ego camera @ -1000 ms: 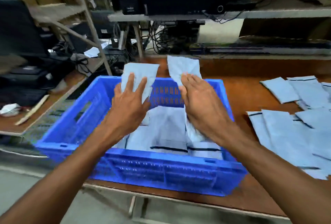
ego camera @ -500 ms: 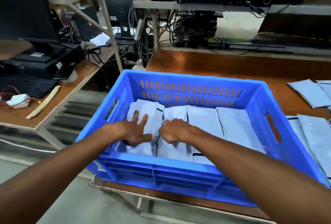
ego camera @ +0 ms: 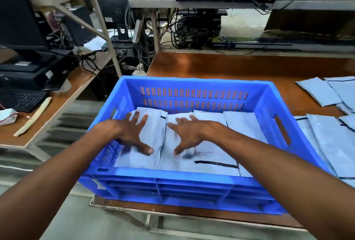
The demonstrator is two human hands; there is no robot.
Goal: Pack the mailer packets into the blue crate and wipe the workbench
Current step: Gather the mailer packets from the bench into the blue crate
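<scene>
A blue crate point(ego camera: 192, 86) stands on the brown workbench point(ego camera: 221, 67) at its left front corner. Several pale grey mailer packets point(ego camera: 244, 124) lie flat inside it, side by side. My left hand point(ego camera: 132, 132) lies spread over the leftmost packet in the crate, fingers straight. My right hand point(ego camera: 188, 134) hovers or rests with splayed fingers on the packet beside it; it is blurred. Neither hand grips anything. More loose mailer packets point(ego camera: 326, 132) lie on the bench to the right of the crate.
A lower side table point(ego camera: 63, 93) at the left carries a keyboard point(ego camera: 25, 99), a monitor and a wooden stick. Metal shelving with computers and cables stands behind the bench. The floor lies below the crate's front edge.
A second ago both hands held a packet upright above the crate. They lowered the packets in, and now the fingers have spread flat over the laid packets.
</scene>
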